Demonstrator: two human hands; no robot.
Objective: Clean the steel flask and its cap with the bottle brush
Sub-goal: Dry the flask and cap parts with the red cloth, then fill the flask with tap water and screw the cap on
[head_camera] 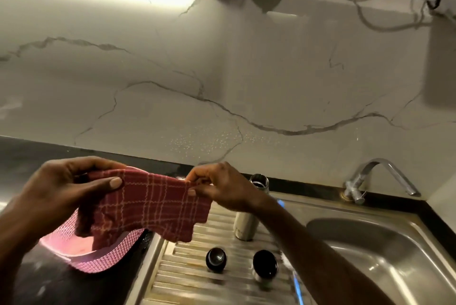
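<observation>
Steel draining board (222, 277) carried the open flask (246, 220) — just before it, both hands (74, 186) (222, 187) pinched a red checked cloth (153, 206) taut.

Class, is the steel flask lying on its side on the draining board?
No, the steel flask stands upright and open on the draining board.

The cloth (150, 206) is dark red with a pale check. The basket (98, 259) at near left is pink mesh. The flask (246, 220) is silvery steel, the far wall (222, 70) white with grey veins.
</observation>
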